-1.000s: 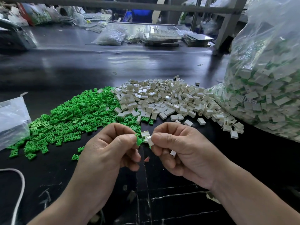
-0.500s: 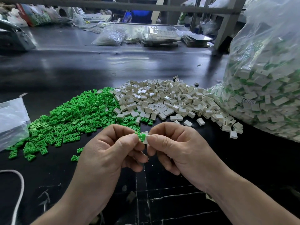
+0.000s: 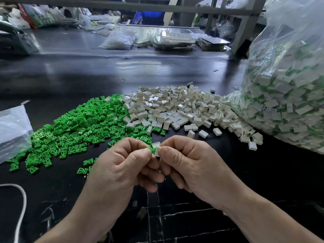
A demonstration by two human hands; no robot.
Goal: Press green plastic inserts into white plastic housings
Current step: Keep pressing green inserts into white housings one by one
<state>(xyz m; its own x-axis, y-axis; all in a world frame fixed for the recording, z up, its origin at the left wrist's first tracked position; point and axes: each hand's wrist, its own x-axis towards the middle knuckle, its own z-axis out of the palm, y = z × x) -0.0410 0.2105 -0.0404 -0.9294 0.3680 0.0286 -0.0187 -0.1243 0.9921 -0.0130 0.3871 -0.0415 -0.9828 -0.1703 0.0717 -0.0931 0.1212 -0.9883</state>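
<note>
Fingers [image 3: 142, 153] of both hands meet at the middle of my view. The left hand [image 3: 122, 169] pinches a green insert [image 3: 150, 149] between thumb and forefinger. The right hand [image 3: 191, 163] pinches a white housing [image 3: 158, 151] the same way. The two parts touch, the insert's end at the housing's open side. How deep it sits I cannot tell, because the fingers hide the joint. The other fingers of each hand are curled under, above the desk [image 3: 263, 172].

I judge both parts to be light, stiff moulded plastic, smooth enough to skid out of a loose pinch. The housing is best held by its flat broad faces, with the mouth left clear. The insert is best held by its wide back end, so the narrow end leads in. The push should run straight along the opening, since a crooked press could jam or bend the thin green ribs.

Just beyond the hands lies a heap of green inserts [image 3: 78, 123] on the left and, touching it, a heap of white housings [image 3: 175, 109]. To the right stands a large clear bag [image 3: 289, 76] filled with white pieces showing green, which I take to be finished ones. A smaller bag [image 3: 12, 127] sits at the left edge, and a white cord [image 3: 22, 197] lies nearer me.
</note>
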